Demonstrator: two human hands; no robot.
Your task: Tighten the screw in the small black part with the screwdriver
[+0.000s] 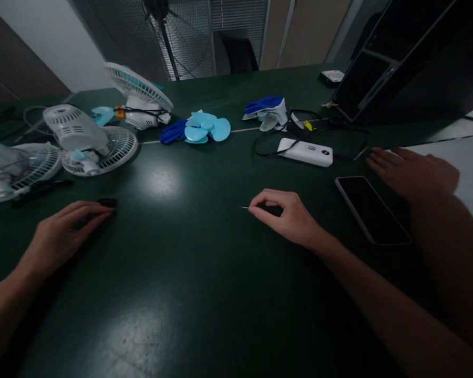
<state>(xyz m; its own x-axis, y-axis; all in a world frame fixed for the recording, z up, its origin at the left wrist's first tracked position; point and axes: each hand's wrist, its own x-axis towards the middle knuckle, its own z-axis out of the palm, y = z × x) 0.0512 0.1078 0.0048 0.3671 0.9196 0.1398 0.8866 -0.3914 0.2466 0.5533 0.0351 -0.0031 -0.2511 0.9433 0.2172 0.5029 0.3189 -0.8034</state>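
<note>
On the left of the dark green table [189, 262], my left hand [63, 231] pinches the edge of a small dark round object [108, 202] lying low at the surface. My right hand [286, 212], right of the middle, holds a thin, pale, needle-like piece [243, 207] between thumb and fingertips; it points left. A black-screened phone [372, 210] lies to the right of my right hand. Beyond that hand rests a white power-bank-like box [305, 152] with a black cord near it.
White fan parts with grilles [98, 149] stand at the back left. Light blue fan blades [207, 127] and blue-white gloves [266, 111] lie farther back. Another person's hand [418, 170] rests at the right, beside a large black case [398, 63].
</note>
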